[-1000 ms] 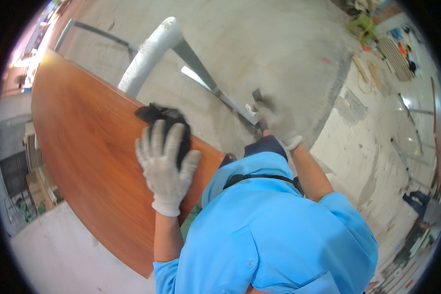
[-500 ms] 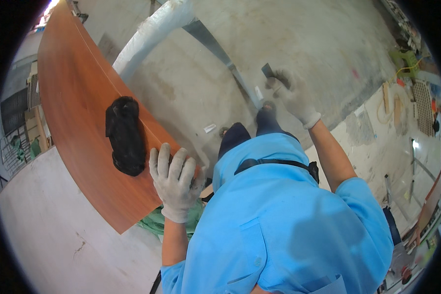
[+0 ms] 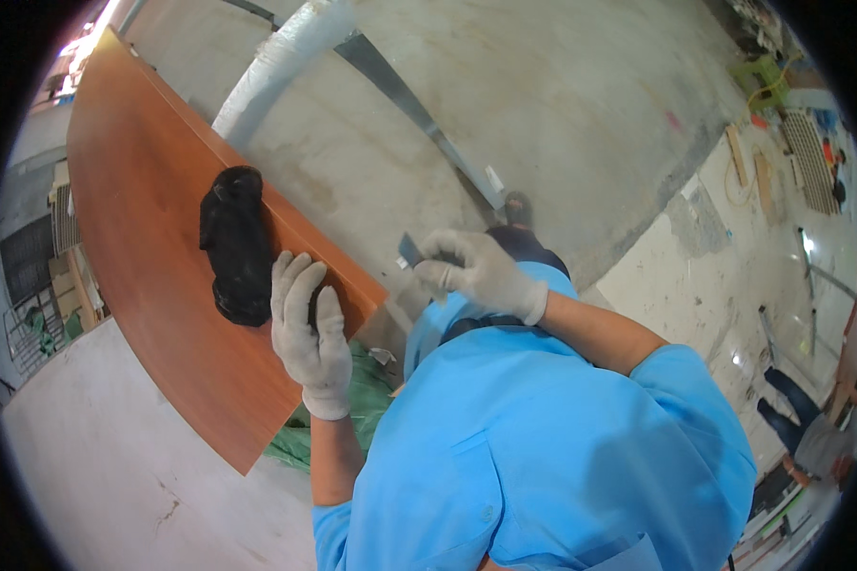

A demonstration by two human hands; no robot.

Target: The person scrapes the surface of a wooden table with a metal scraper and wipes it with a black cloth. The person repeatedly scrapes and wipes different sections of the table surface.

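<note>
A brown wood-grain board [image 3: 152, 238] lies at the left, its near corner angled toward my body. My left hand [image 3: 312, 338], in a pale work glove, rests over the board's right edge with its fingers stretched out and nothing in them. Just beyond those fingertips is a black cloth bundle [image 3: 235, 252] on the board. My gloved right hand [image 3: 486, 278] is in front of my waist, pinching a small flat dark-grey blade [image 3: 409, 250] that points toward the board. Most of the blade's grip is hidden by the fingers.
Green sheeting [image 3: 357, 395] hangs below the board's near corner. A plastic-wrapped roll [image 3: 281, 71] and a grey metal strip [image 3: 400, 95] lie past the board. At the far right stands another person [image 3: 814, 438], with a green crate [image 3: 760, 84] farther back.
My right hand has come left and nearer with the blade, from out over the floor to my waist. My left hand has shifted slightly left along the board. A person has appeared at right.
</note>
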